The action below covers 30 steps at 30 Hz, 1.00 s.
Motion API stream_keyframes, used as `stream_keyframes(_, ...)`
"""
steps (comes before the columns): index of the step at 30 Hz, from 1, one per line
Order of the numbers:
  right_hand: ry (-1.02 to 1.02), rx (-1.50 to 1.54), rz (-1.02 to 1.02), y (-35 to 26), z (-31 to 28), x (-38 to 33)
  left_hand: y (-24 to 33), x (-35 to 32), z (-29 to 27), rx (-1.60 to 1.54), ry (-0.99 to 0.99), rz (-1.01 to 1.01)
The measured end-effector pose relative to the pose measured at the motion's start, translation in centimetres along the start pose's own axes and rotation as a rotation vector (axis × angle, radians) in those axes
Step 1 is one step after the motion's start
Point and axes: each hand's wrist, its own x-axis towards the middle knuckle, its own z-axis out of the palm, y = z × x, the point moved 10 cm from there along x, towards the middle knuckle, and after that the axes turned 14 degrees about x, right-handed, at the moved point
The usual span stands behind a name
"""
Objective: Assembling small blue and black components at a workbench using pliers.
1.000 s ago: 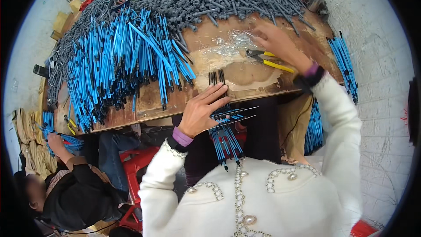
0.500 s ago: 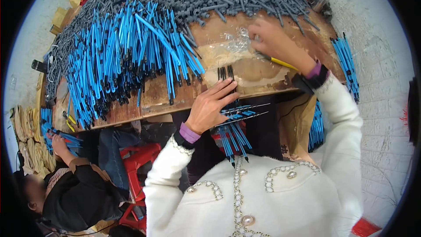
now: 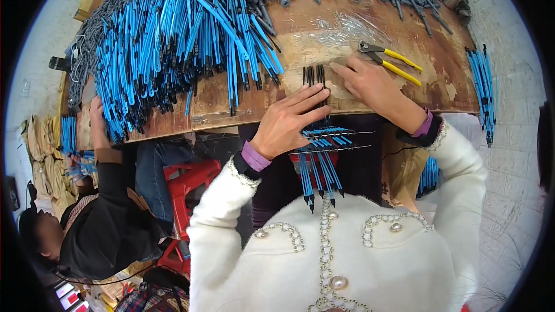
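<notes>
Blue sticks, frame centre: left hand, grip flattened, pins them; right hand, hold indeterminable, has arrived, placing both hands there.

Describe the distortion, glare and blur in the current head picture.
Head view: the brown wooden tabletop has a gently bowed front edge, and the frame's corners go black; head view: the thin, clear strands catch bright glints, many too fine to separate; head view: the yellow-handled metal pliers look fairly crisp, as does the bare left hand.
</notes>
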Motion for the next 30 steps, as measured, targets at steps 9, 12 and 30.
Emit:
stream_keyframes(9, 0.011, 0.001, -0.201, -0.3, -0.5, 0.7, 0.1, 0.2, 0.1, -0.006, -0.015, -0.008)
stream_keyframes(12, -0.009, 0.0, -0.274, -0.2, -0.7, 1.3, 0.1, 0.3, 0.2, 0.022, -0.022, -0.014)
stream_keyframes(30, 0.005, 0.077, -0.358, -0.9, 0.6, 3.0, -0.1, 0.2, 0.1, 0.019, -0.03, -0.064)
